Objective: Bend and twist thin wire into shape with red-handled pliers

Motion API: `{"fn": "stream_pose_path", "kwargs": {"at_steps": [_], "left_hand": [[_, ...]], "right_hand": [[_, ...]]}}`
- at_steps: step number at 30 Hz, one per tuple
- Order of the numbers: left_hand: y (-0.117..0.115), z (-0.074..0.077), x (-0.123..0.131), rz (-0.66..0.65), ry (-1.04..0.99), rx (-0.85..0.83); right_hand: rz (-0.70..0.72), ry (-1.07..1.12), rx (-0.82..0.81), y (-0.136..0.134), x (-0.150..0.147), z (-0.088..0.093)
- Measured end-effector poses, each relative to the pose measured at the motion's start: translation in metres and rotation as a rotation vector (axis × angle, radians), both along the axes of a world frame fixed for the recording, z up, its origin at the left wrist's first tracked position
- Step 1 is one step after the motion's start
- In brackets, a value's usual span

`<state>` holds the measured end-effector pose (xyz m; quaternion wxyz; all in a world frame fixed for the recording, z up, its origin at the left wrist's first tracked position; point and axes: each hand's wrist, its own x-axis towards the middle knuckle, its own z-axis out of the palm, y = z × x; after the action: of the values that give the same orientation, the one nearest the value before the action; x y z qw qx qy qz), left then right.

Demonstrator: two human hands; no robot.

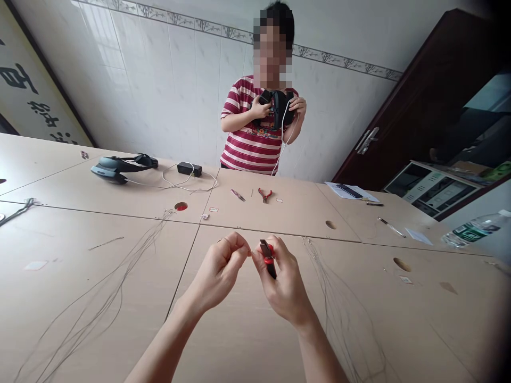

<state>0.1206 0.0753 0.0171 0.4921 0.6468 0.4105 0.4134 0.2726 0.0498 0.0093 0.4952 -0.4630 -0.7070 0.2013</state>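
Above the middle of the table, my left hand is closed in a pinch. Its fingertips meet those of my right hand, where a tiny pale piece shows, too small to name. My right hand also grips a small red-and-black hand tool, its dark end pointing up; the fingers cover much of it. A bundle of thin cords lies to the left of my hands. Another bundle of thin cords lies to the right. Red-handled pliers and tweezers rest beyond my hands.
A headset and a black box with a white cable lie at the back left. Across the table a person in a striped shirt holds a black device. At the right are a pen and a plastic bottle.
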Motion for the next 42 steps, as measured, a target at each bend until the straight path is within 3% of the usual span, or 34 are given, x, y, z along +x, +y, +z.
{"fn": "stream_pose_path", "kwargs": {"at_steps": [19, 29, 33, 39, 42], "left_hand": [[0.000, 0.003, -0.002, 0.009, 0.074, 0.049], [-0.002, 0.005, -0.005, -0.022, 0.010, -0.015], [0.000, 0.005, -0.007, 0.036, -0.045, -0.071], [0.002, 0.009, -0.008, 0.163, -0.063, -0.168], [0.002, 0.011, -0.009, 0.190, -0.061, -0.191]], "right_hand": [[-0.003, 0.000, -0.004, -0.001, 0.001, 0.001], [-0.010, 0.036, -0.031, -0.002, -0.002, 0.005], [-0.020, 0.022, -0.034, -0.001, -0.002, 0.002], [-0.145, -0.135, 0.107, 0.007, -0.004, -0.008], [-0.146, -0.108, 0.123, 0.007, -0.005, -0.007]]}}
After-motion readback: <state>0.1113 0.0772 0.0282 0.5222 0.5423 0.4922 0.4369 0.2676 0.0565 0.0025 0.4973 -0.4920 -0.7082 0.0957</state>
